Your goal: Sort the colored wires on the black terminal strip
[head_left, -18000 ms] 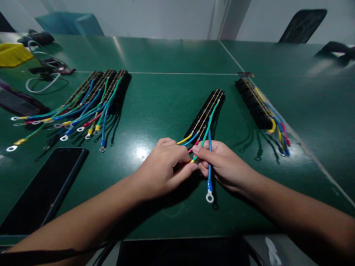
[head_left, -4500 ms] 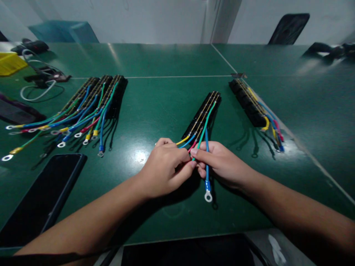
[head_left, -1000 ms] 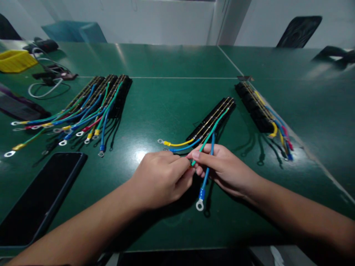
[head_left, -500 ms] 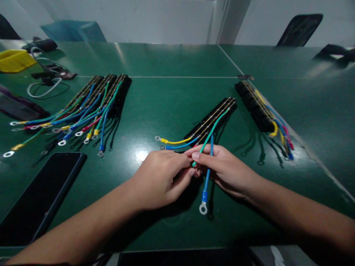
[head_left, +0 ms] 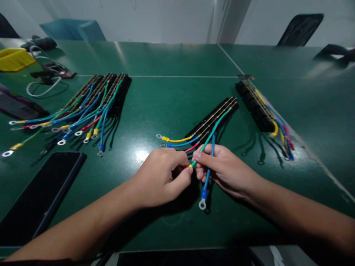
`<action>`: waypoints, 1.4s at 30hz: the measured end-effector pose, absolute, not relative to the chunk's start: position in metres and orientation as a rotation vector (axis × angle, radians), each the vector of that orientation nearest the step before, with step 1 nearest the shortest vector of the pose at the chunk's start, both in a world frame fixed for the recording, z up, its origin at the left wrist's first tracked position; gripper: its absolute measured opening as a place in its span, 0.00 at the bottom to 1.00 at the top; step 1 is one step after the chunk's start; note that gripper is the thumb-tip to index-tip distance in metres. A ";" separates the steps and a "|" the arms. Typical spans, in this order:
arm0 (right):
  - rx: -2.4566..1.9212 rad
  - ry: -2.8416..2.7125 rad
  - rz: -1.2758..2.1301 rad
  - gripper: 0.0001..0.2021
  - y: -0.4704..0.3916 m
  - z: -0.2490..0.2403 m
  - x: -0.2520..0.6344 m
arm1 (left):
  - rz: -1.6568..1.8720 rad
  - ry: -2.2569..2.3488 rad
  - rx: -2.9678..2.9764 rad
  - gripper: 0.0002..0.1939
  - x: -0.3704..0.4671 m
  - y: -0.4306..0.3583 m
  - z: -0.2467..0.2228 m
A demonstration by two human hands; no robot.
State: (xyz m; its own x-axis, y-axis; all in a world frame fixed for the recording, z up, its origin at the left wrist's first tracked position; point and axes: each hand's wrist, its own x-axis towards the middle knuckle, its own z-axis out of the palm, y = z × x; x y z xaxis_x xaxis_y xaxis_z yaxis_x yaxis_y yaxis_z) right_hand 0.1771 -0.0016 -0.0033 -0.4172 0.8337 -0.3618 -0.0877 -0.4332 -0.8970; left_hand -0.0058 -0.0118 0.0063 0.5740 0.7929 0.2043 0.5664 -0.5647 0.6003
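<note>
A black terminal block (head_left: 201,126) with brass-coloured strips lies slanted on the green table, coloured wires running from it. My left hand (head_left: 166,175) pinches the end of the green wire (head_left: 215,127) at its yellow sleeve; the tip is hidden in my fingers. Farther up the same wire, my right hand (head_left: 219,164) grips it between thumb and fingers. A blue wire (head_left: 206,181) with a ring lug hangs across my right hand, pointing toward me. To the left stick out a yellow wire (head_left: 177,140) and another blue wire (head_left: 184,144). A red wire (head_left: 191,148) runs behind my left hand.
Several similar wired blocks (head_left: 104,88) lie side by side at left, their ring lugs toward me. Another block (head_left: 253,105) lies at right. A phone (head_left: 41,195) rests at front left, with a yellow bin (head_left: 15,60) and cables (head_left: 46,70) behind.
My hands have drawn slightly apart along the green wire, so its yellow sleeve and more of the red wire now show. The block has shifted very slightly right.
</note>
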 end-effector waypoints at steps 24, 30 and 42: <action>-1.169 -1.275 1.825 0.12 -0.002 -0.005 0.179 | 0.729 1.088 2.242 0.07 -0.002 -0.012 0.004; -1.178 -1.236 1.864 0.10 -0.003 -0.006 0.181 | 0.687 1.061 2.249 0.06 -0.002 -0.011 0.003; -1.158 -1.237 1.883 0.10 -0.003 -0.006 0.181 | 0.617 1.019 2.263 0.07 -0.002 -0.011 0.003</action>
